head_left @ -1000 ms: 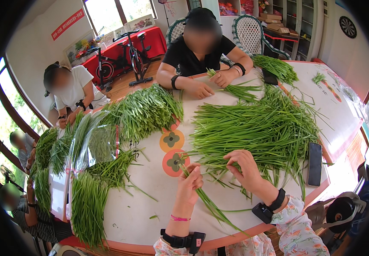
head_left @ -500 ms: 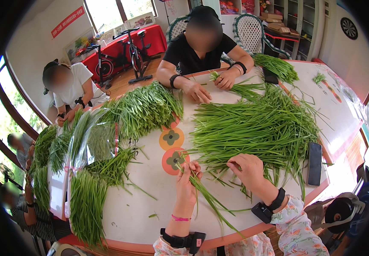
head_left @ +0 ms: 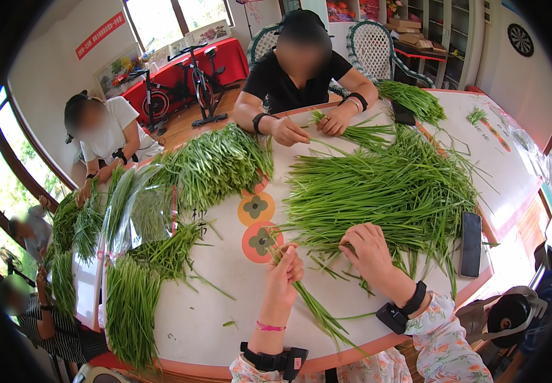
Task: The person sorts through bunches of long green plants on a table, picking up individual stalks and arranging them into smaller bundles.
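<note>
A thin bunch of garlic chives is gripped in my left hand, above the near part of the table. Its long green ends slant down toward the table's front edge. To its right, my right hand is at the near edge of a broad heap of loose chives. Its fingers are bent and closed, tips pointing down; what they hold, if anything, is hidden. Some loose stalks lie beneath and beside that hand.
Sorted chive bundles lie along the left, with a clear plastic bag among them. A dark phone rests at the right edge. Opposite, a person in black handles chives; a person in white works farther left.
My left fingers have closed more tightly round the bunch, and its hanging stalks have drawn together. My right hand has shifted slightly up over the heap's edge. The person opposite has raised one hand slightly.
</note>
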Demonstrator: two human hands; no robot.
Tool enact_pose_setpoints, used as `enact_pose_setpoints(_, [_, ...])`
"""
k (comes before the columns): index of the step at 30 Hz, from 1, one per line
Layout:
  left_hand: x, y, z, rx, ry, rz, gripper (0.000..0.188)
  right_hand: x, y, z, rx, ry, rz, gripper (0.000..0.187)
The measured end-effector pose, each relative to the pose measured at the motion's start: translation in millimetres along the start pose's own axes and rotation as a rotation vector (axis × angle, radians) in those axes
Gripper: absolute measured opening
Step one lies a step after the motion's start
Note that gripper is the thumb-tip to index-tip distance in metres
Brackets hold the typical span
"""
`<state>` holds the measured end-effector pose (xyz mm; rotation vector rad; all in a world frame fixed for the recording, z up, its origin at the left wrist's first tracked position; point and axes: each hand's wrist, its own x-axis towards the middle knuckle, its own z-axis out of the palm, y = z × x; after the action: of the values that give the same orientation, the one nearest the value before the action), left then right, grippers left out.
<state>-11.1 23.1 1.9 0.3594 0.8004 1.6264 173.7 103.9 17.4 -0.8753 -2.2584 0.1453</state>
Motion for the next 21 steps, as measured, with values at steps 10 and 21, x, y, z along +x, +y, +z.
enact_pose_setpoints(10, [-3.0,-2.3,5.9,0.183,0.002,0.016,0.02,3.5,-3.3,-2.2,0.194,0.036,-0.172,0.014])
enact_pose_setpoints(21, [3.2,1.3,7.1,-0.361,0.168,0.093,0.027,-4.8,-1.1,1.4,0.052,-0.036,0.173,0.008])
